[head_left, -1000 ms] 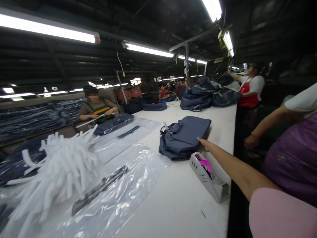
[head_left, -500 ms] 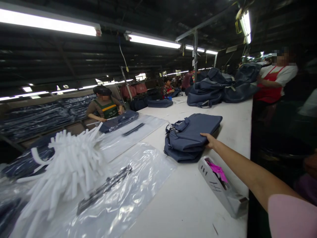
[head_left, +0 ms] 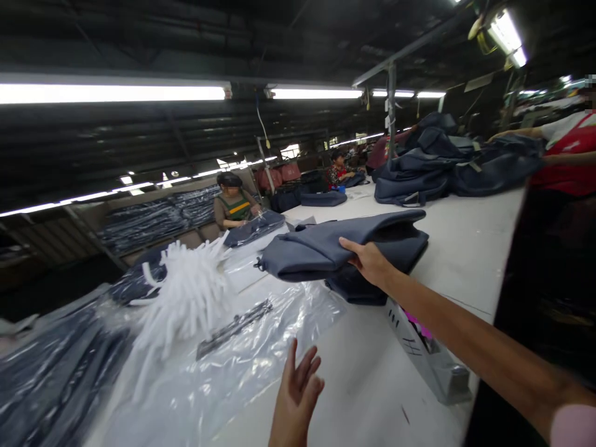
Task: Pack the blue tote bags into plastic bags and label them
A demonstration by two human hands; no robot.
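Note:
My right hand (head_left: 370, 264) grips the near edge of a navy blue bag (head_left: 307, 248), thumb on top and the other fingers under it. This bag is raised and tilted, its left end out over a clear plastic bag (head_left: 288, 316). Beneath it lies another navy bag (head_left: 356, 292) on the white table (head_left: 354, 372). At the lower middle, my left hand (head_left: 300, 391) is held up with its fingers apart and nothing in them. It is nearest to the clear plastic bag, on which a dark printed strip (head_left: 235, 326) shows.
White foam strips (head_left: 190, 298) are bunched at left, beside plastic-wrapped navy bags (head_left: 60, 366). A grey holder (head_left: 428, 357) with something pink stands by my right forearm. Navy bags (head_left: 419, 164) are heaped at the back right, near a person in red (head_left: 568, 149). Another person (head_left: 235, 202) works across the table.
My right hand has lifted the upper navy bag and swung it leftward off the one below. My left hand has come into view from the bottom. The view has shifted left.

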